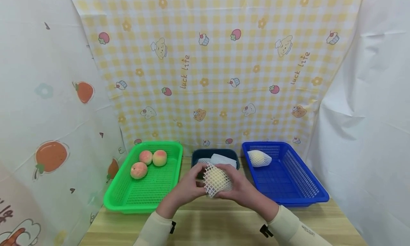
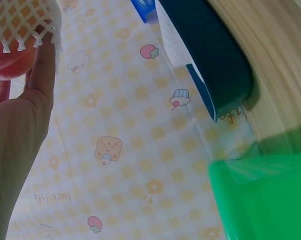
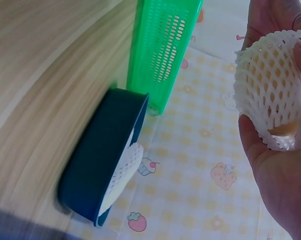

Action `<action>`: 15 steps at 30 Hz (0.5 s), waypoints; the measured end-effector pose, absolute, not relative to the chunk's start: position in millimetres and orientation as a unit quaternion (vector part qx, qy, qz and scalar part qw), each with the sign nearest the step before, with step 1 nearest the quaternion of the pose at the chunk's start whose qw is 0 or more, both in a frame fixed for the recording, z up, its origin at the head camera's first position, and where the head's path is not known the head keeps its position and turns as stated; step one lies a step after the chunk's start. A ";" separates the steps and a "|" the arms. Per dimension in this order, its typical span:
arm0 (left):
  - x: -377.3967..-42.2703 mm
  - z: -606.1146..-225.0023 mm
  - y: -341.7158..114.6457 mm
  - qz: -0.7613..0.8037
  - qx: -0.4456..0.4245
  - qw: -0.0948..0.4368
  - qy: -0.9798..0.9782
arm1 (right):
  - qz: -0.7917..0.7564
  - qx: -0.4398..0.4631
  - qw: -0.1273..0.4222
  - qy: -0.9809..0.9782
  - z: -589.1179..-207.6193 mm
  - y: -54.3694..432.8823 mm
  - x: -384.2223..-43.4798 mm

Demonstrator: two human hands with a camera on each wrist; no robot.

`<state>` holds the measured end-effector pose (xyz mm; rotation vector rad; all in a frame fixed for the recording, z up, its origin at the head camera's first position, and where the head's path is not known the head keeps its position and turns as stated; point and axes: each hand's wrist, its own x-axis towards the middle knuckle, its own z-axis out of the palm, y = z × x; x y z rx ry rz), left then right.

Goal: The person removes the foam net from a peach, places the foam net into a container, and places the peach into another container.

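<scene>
Both hands hold a peach point(image 2: 13, 66) in a white foam net sleeve point(image 1: 217, 180), raised above the table's middle. My left hand point(image 1: 187, 188) grips it from the left; in the left wrist view the peach's pink end sticks out below the net's edge. From the right, my right hand point(image 1: 239, 186) holds the netted fruit with curled fingers and thumb. The right wrist view shows the foam net point(image 3: 268, 82) stretched over the yellowish fruit, with a gap at its lower end.
At left, a green basket point(image 1: 144, 205) carries three bare peaches point(image 1: 138, 170). Behind the hands stands a dark teal bin point(image 1: 200, 152) with white foam nets point(image 1: 224, 160) inside. The blue basket point(image 1: 288, 196) at right holds a netted fruit point(image 1: 259, 158). A checked cloth hangs behind.
</scene>
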<state>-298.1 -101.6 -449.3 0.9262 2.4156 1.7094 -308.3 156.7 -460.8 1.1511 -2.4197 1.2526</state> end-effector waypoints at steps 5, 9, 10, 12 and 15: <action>-300.0 -450.1 -98.3 0.568 0.282 0.051 0.771 | 0.429 0.376 0.083 -0.817 -458.3 153.3 -308.2; -300.0 -450.3 -98.4 0.572 0.281 0.047 0.770 | 0.422 0.378 0.081 -0.820 -455.0 152.8 -307.5; -300.3 -450.4 -98.8 0.572 0.283 0.044 0.768 | 0.422 0.380 0.081 -0.820 -454.0 152.8 -307.3; -300.6 -450.5 -100.1 0.574 0.288 0.037 0.765 | 0.416 0.380 0.083 -0.822 -451.8 152.9 -306.9; -300.7 -449.5 -102.4 0.572 0.300 0.025 0.763 | 0.408 0.379 0.095 -0.825 -449.4 153.7 -305.7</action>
